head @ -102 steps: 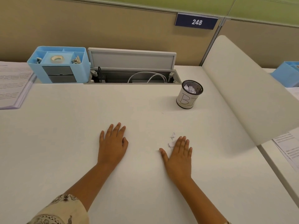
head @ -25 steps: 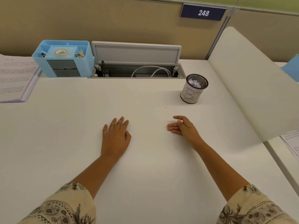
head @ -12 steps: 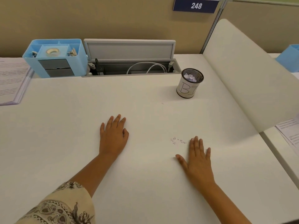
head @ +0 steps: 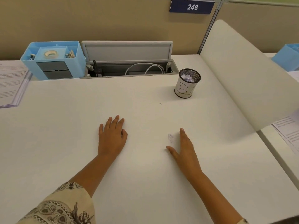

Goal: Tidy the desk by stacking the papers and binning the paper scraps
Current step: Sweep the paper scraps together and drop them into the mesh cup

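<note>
A few tiny white paper scraps lie bunched on the white desk. My right hand stands on its edge just right of them, fingers together and thumb stretched out below the scraps, holding nothing. My left hand rests flat on the desk, fingers slightly spread, well left of the scraps. A small mesh cup labelled as the bin stands behind my right hand with crumpled paper inside. A stack of printed papers lies at the far left edge.
A light blue desk organiser sits at the back left beside an open cable tray with a raised lid. A white divider panel slants along the right. More printed sheets lie on the neighbouring desk.
My right hand has turned from flat on the desk onto its edge and slid left, gathering the spread scraps into a small clump. My left hand has stayed put.
</note>
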Tool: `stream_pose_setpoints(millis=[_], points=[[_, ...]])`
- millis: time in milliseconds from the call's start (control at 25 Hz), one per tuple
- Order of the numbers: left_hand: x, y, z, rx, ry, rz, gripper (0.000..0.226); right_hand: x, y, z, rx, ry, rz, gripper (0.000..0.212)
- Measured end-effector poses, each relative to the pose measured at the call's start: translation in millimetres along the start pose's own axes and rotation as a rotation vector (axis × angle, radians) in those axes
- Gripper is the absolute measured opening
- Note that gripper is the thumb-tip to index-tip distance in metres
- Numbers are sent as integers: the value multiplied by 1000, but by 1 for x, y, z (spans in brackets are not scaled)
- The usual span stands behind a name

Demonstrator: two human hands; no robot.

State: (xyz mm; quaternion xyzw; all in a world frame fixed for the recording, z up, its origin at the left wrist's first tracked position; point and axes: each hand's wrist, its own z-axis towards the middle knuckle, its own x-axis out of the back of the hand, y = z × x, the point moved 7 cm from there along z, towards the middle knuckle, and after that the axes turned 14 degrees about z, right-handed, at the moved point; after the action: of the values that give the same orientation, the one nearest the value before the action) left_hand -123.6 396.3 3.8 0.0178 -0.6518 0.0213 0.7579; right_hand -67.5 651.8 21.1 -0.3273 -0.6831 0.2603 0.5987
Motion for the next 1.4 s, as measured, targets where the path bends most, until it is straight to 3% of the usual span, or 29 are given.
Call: stream_pose_setpoints(millis=[80, 320, 720, 920, 1080, 1160, 1320, 1400], points=[[-1, 0, 0, -4, -6, -2, 52, 8, -2, 1, 62, 21, -12, 61], [-1, 1, -1, -9, -6, -1, 53, -6, -9, 17, 126, -149, -29, 34], [-2, 1, 0, -7, -13, -2, 51, 7, -24, 19, 359, -76, -244, 18], [-2, 0, -1, -8, -4, -4, 51, 5, -25, 33, 243, -156, -304, 22], [0, 1, -1, -5, 3, -3, 53, 5, -26, 40, 158, -110, -310, 19], [0, 1, -1, -3, 4, -8, 52, 21, -16, 54, 27, -24, -128, 15], [2, 1, -1, 2, 9, -2, 51, 46, 11, 78, -341, 14, 789, 12], [2, 1, -1, 3, 9, 1, 50, 55, 11, 90, -428, 49, 1059, 11]])
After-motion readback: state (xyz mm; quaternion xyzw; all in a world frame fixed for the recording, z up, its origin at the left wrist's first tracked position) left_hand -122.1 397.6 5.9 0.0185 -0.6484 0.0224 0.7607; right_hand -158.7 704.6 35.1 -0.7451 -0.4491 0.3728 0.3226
